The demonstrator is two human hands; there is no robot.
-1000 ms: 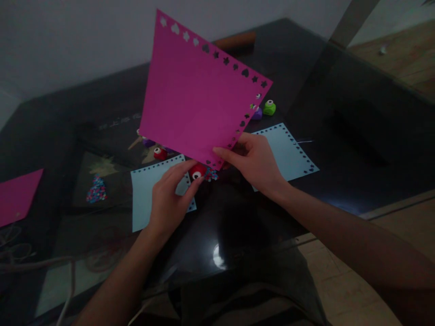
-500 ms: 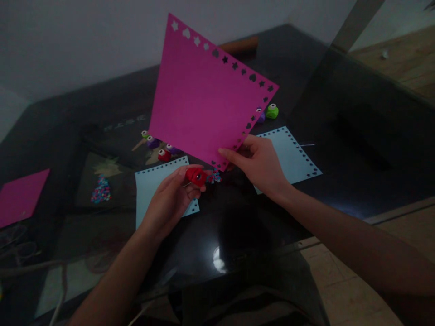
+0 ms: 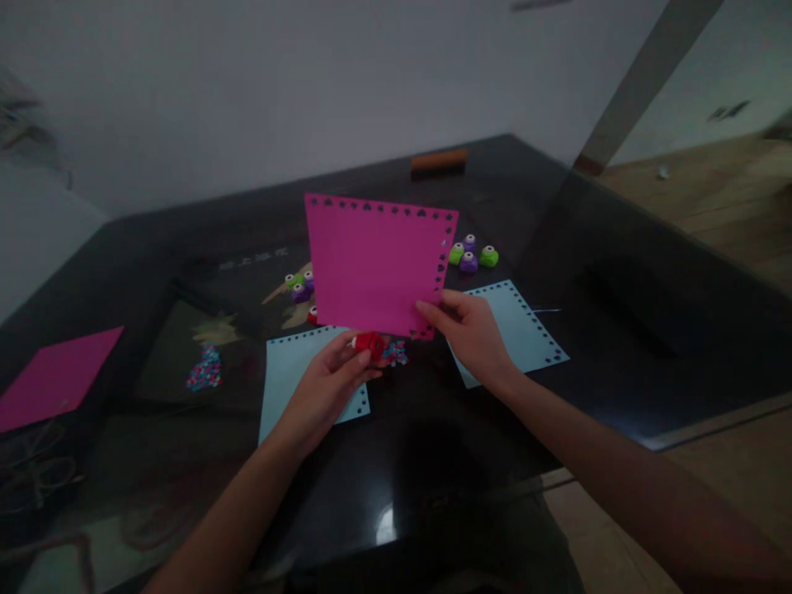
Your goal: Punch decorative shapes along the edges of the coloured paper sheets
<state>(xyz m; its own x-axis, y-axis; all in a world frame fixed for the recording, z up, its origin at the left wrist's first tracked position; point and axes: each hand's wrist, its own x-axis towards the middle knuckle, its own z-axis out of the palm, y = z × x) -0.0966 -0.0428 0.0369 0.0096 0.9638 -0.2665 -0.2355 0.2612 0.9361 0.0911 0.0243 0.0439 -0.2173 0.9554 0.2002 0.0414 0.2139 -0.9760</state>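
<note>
My left hand is closed around a small red craft punch, above a light blue sheet with a punched border. My right hand pinches the lower right corner of a pink paper sheet, which stands tilted up above the table. Star, heart and flower-like holes run along its top and right edges and into its bottom right corner. A second light blue sheet, also edged with holes, lies under and beside my right hand. Small confetti pieces lie just right of the punch.
Green and purple punches stand behind the right blue sheet, and more punches stand partly behind the pink sheet. A confetti pile and another pink sheet lie left on the dark table. A brown roll is at the back.
The pink sheet has come down and levelled out, its top edge now nearly horizontal. My left hand has turned the red punch. The camera view has tilted up.
</note>
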